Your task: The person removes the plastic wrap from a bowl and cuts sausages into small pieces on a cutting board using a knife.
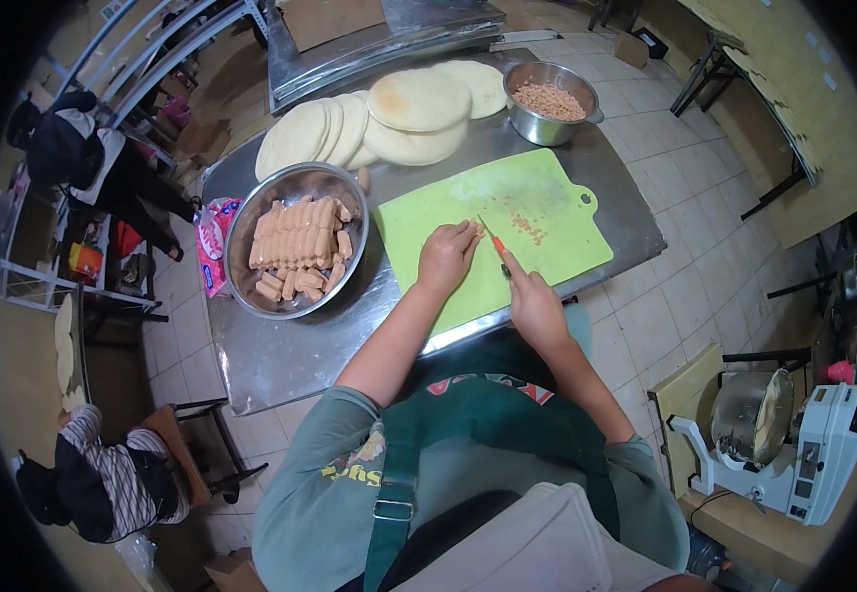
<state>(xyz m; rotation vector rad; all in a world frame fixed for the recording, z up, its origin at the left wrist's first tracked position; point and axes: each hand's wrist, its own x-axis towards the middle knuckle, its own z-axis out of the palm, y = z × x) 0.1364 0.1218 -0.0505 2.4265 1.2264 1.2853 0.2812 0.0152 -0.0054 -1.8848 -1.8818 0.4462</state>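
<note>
My right hand (537, 308) is closed around the handle of a small knife (498, 245) with an orange grip. Its blade points toward the fingertips of my left hand (448, 257), which press down on a piece of sausage (479, 229), mostly hidden under them. Both hands are over a green cutting board (428, 202). Small diced sausage bits (529, 229) lie on the board, right of the knife. To the left stands a steel bowl (238, 281) with whole sausages (295, 237) stacked in it. A steel pot (537, 128) of diced sausage (552, 101) stands behind the board.
Round flat pizza bases (418, 99) overlap along the back of the metal table (260, 370). A single sausage (364, 179) lies near the bowl, and a pink package (213, 242) is beside it. Two other people are at the left. A stand mixer (769, 444) is at right.
</note>
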